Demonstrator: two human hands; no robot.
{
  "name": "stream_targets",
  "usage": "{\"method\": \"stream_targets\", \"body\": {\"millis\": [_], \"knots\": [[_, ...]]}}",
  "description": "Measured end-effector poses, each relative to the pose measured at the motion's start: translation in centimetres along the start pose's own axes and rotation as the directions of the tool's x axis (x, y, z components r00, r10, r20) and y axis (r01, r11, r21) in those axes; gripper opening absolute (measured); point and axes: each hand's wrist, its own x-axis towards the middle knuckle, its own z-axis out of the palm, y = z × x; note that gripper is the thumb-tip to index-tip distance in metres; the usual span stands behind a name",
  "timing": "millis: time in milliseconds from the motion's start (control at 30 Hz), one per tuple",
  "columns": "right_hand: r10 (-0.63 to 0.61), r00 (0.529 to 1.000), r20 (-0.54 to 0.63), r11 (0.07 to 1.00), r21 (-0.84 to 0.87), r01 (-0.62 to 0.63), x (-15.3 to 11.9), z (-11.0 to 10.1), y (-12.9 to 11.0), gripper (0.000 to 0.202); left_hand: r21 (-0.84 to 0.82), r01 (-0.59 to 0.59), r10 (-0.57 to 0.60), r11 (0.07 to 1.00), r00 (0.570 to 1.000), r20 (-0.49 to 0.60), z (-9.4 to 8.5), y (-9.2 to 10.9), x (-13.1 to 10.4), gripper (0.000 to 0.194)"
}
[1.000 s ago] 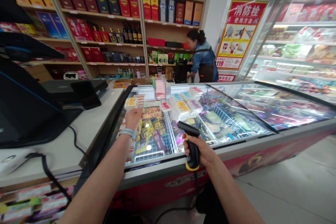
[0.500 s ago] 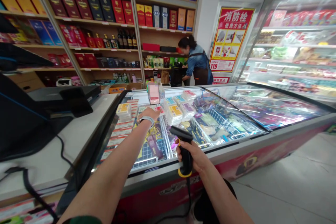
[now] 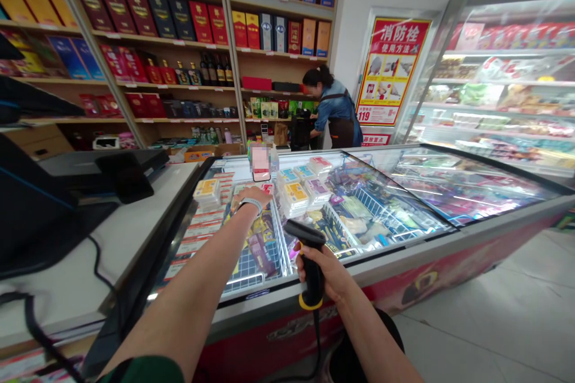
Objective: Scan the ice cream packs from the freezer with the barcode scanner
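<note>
My right hand is wrapped round the handle of a black barcode scanner with yellow trim, its head pointing left and its cable hanging down. My left hand, with a grey band on the wrist, reaches over the freezer's glass top to a red-labelled pack. Its fingers are mostly hidden, so a grip on that pack cannot be made out. Just beyond stands a phone-like thing with a blurred pink front. Right of the hand are stacked clear packs with yellow, blue and purple labels.
The chest freezer runs across the front, with wire baskets of goods under glass. Another yellow-labelled stack sits on its left end. A counter with dark equipment is at left. A person bends by the back shelves.
The view has shifted slightly, so the freezer and packs sit a little further left and lower. My left hand stays by the red-labelled pack; my right hand keeps hold of the barcode scanner.
</note>
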Motion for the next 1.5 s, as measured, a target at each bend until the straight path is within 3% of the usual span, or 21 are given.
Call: {"method": "stream_targets", "body": {"millis": [200,433,600,833,933,1067,1167,1300,1500], "knots": [[-0.008,1.000,0.004,1.000,-0.017,0.008,-0.1,0.2,0.0,0.035,0.108,0.090,-0.090,0.990,0.996,-0.004,-1.1,-2.8,-0.5,0.068],[-0.009,1.000,-0.015,0.999,-0.048,0.008,-0.1,0.3,-0.1,0.038,0.109,0.109,-0.097,0.988,0.989,-0.107,-0.5,-3.9,-2.0,0.064],[-0.010,1.000,-0.017,0.996,-0.083,0.009,-0.1,0.3,-0.1,0.038,0.101,0.002,0.019,0.995,0.979,-0.205,-1.1,-5.1,-4.4,0.053],[-0.005,0.999,-0.048,0.961,-0.278,-0.009,-0.1,1.7,-1.4,0.036,0.116,-0.218,0.246,0.969,0.903,-0.354,-2.3,-7.5,-8.9,0.051],[-0.105,0.992,-0.071,0.858,-0.511,0.055,0.3,2.7,-2.7,0.033,0.109,-0.306,0.323,0.946,0.848,-0.421,-2.7,-8.1,-9.8,0.052],[-0.342,0.935,-0.098,0.552,-0.826,0.115,1.1,3.9,-4.2,0.028,0.078,-0.358,0.349,0.931,0.804,-0.480,-3.0,-8.5,-9.9,0.053],[-0.413,0.910,-0.049,0.393,-0.910,0.130,1.7,4.7,-4.6,0.026,0.060,-0.385,0.357,0.921,0.771,-0.528,-3.3,-8.7,-9.9,0.053],[-0.378,0.924,-0.055,0.336,-0.938,0.081,2.4,5.6,-4.3,0.028,0.049,-0.411,0.367,0.910,0.745,-0.558,-3.7,-8.8,-10.2,0.051],[-0.374,0.925,-0.065,0.354,-0.932,0.078,3.5,5.9,-3.4,0.030,0.026,-0.418,0.352,0.908,0.728,-0.589,-3.9,-8.9,-10.2,0.053]]}}
